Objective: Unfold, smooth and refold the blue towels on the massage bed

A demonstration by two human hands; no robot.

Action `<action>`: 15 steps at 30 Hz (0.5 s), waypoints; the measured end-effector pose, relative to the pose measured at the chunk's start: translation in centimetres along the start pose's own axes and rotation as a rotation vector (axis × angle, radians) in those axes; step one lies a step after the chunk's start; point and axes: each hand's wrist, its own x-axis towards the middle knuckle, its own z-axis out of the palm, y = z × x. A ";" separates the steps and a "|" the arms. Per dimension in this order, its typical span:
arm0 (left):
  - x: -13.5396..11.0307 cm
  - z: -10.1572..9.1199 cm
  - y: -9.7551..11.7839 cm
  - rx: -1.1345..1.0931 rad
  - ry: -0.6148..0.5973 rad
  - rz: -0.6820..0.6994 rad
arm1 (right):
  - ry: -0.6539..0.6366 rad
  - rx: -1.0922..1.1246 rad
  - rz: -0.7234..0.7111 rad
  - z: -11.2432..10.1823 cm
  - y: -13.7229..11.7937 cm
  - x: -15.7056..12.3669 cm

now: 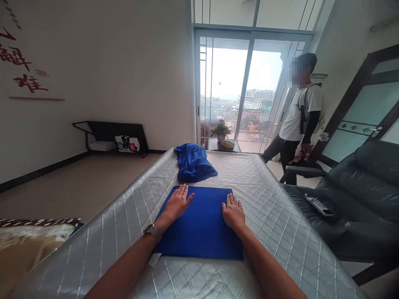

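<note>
So, left hand [177, 204] and right hand [233, 211] flat at opposite edges of the smooth blue cloth [202, 228], fingers straight and loose, crumpled blue fabric [193, 162] beyond.

One head-worn camera looks forward and down from above the near part of a silver-covered desk [264, 199], facing sliding glass doors [224, 70] well beyond it. The wearer's left hand [177, 203] and right hand [234, 212] appear close, below the centre of this wide view.

Flat cloth [202, 226] is blue; cover [271, 216], diamond-patterned silver.
</note>
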 end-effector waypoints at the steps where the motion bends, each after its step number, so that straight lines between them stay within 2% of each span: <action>1: 0.0 0.1 1.9 -0.039 -0.034 0.073 | 0.004 0.004 -0.003 0.0 0.0 0.0; 5: -0.1 0.7 10.2 -0.170 -0.106 0.344 | 0.002 -0.015 -0.029 0.1 0.2 -0.2; 8: 0.0 1.0 14.2 -0.201 -0.104 0.408 | -0.011 -0.038 -0.059 0.1 0.5 -0.3; 11: -0.1 1.1 14.6 -0.178 -0.122 0.379 | 0.000 -0.038 -0.065 0.2 0.5 -0.3; 13: -0.3 1.0 13.0 -0.156 -0.143 0.353 | 0.018 -0.025 -0.048 0.2 0.4 -0.2; 15: -0.7 1.0 10.2 -0.135 -0.164 0.310 | 0.032 -0.005 -0.026 0.3 0.3 -0.1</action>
